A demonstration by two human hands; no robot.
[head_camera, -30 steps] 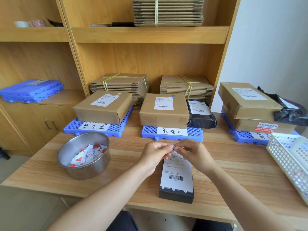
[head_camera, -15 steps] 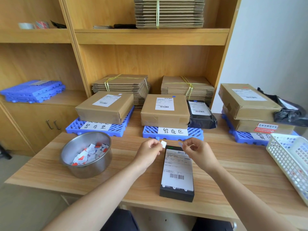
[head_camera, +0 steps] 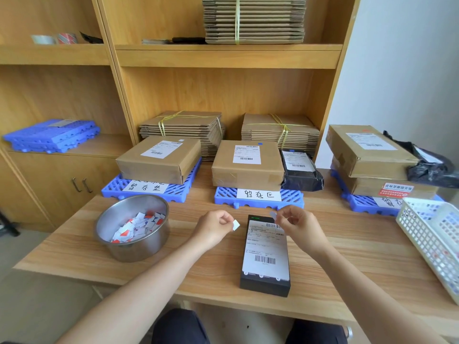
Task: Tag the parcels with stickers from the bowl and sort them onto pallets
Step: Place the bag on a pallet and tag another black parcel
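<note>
From my seat at 6 o'clock, both hands are up over the table (head_camera: 347, 244) with a gap between them. My left hand (head_camera: 216, 225) is curled, thumb and forefinger pinching a small white slip (head_camera: 235, 225) that sticks out toward 3 o'clock. My right hand (head_camera: 298, 224) is curled too, fingertips nipped together on a tiny pale sticker (head_camera: 273, 215) held just above the far end of the parcel (head_camera: 265, 256). I cannot tell whether the sticker touches the parcel.

The parcel is a black box with a white barcode label. It lies flat, straight ahead of me near the front edge, long side running 12 to 6. Neither hand rests on it.

The steel bowl (head_camera: 134, 249) sits at 10 o'clock, well apart from my left hand, with a heap of red-and-white stickers (head_camera: 139, 227) inside.

Three blue pallets line the far side. The one at 11 o'clock (head_camera: 116, 187) carries one brown box. The one at 12 (head_camera: 293, 197) holds a brown box and a black bag side by side. The one at 2 (head_camera: 360, 203) has two brown boxes stacked. A white basket (head_camera: 427, 234) sits at 3 o'clock.
</note>
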